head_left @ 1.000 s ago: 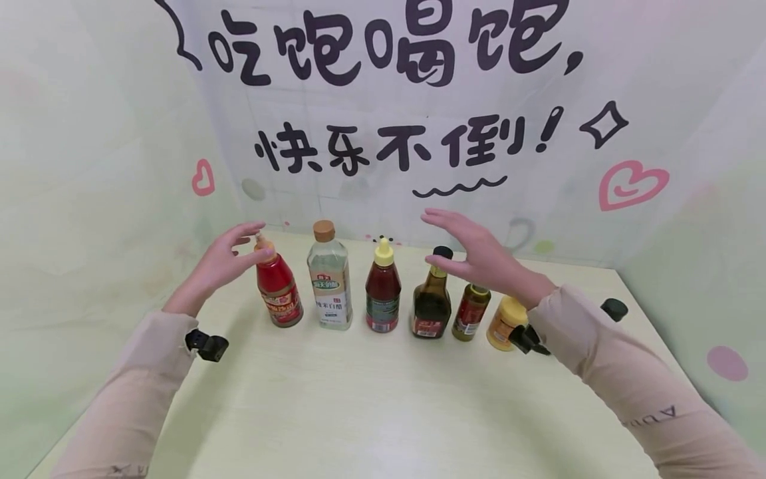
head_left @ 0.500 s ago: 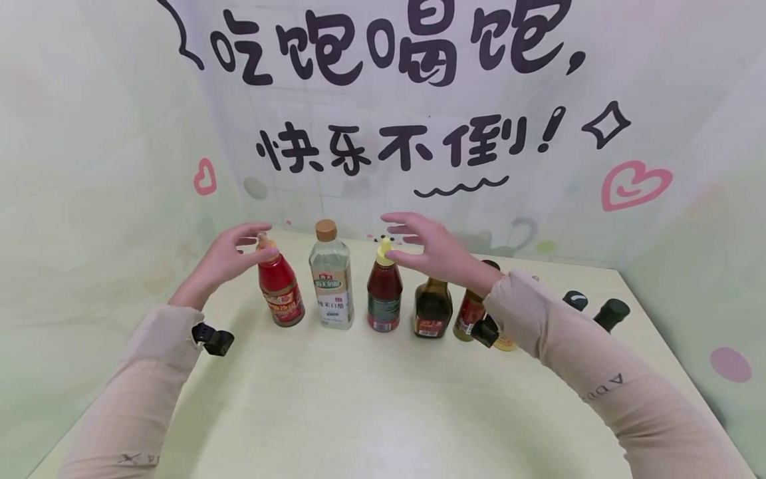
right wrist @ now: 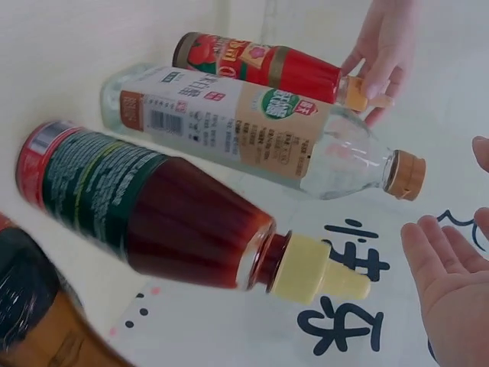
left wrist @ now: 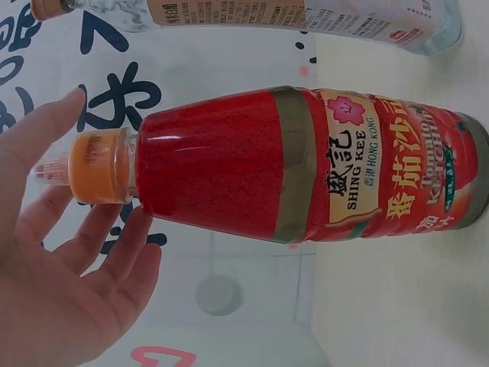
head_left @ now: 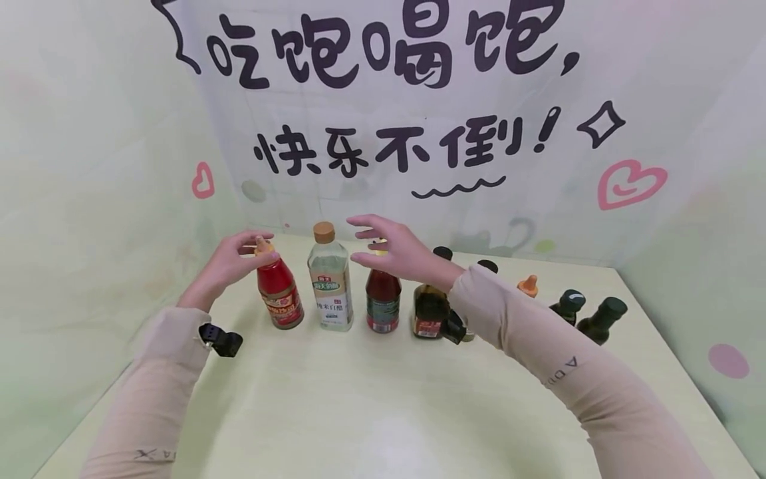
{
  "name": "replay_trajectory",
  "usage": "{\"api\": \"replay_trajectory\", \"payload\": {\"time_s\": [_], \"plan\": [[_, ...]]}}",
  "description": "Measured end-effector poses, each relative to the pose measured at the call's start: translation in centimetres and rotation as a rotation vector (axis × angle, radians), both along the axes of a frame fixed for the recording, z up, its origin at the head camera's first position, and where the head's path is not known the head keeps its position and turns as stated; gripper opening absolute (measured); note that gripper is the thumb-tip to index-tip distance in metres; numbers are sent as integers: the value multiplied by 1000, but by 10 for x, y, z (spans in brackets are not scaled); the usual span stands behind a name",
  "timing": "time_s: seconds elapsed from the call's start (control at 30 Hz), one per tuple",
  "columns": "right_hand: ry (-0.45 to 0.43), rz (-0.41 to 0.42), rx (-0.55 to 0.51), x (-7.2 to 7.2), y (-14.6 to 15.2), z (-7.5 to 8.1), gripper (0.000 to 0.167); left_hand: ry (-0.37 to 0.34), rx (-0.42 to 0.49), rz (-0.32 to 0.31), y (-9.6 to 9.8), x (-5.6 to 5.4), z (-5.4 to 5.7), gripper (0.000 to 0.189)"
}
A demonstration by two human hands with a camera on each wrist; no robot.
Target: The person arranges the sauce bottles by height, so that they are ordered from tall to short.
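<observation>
A red ketchup bottle with an orange nozzle cap stands upright at the left of a row. My left hand is around that cap, thumb and fingers loosely spread; the left wrist view shows a gap between thumb and cap. My right hand hovers over a dark red sauce bottle, partly hiding its pale yellow nozzle cap in the head view. Its fingers point left towards the brown cap of a clear white vinegar bottle, apart from it, holding nothing.
A brown sauce bottle stands right of the dark red one. Farther right, partly behind the right arm, are an orange nozzle top and dark-capped bottles. A printed cloth hangs behind the table.
My right hand has moved left along the row, from the brown bottle past the yellow cap towards the vinegar bottle. The left hand stays at the ketchup cap. No bottle has moved.
</observation>
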State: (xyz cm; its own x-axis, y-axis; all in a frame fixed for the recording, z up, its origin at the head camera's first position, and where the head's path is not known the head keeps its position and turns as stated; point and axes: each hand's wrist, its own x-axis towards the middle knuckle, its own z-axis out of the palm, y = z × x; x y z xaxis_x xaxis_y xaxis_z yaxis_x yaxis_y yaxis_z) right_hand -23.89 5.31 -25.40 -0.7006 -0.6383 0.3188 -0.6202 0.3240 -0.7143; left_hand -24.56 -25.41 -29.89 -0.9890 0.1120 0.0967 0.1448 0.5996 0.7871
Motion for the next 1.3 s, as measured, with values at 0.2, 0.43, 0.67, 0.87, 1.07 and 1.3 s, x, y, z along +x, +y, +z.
{"api": "replay_trajectory", "payload": {"time_s": [0.2,0.43,0.67,0.87,1.07,1.3], "plan": [[-67,-13,-47,-2,-17,-1,55,-1,50,-5,-2,-3,-8,51],[-106,-49,-61,-7,-34,-8,55,-4,66,-17,-1,-7,-13,49],[-105,-102,-30,-14,-47,-13,55,-15,77,-9,2,-8,-18,52],[-125,-146,-49,-21,-54,-20,55,-18,76,0,2,-8,-20,51],[-156,-195,-87,-24,-62,-27,57,-11,109,-10,2,-9,-25,51],[-167,-200,-148,-26,-69,-33,55,8,164,2,3,-11,-36,52]]}}
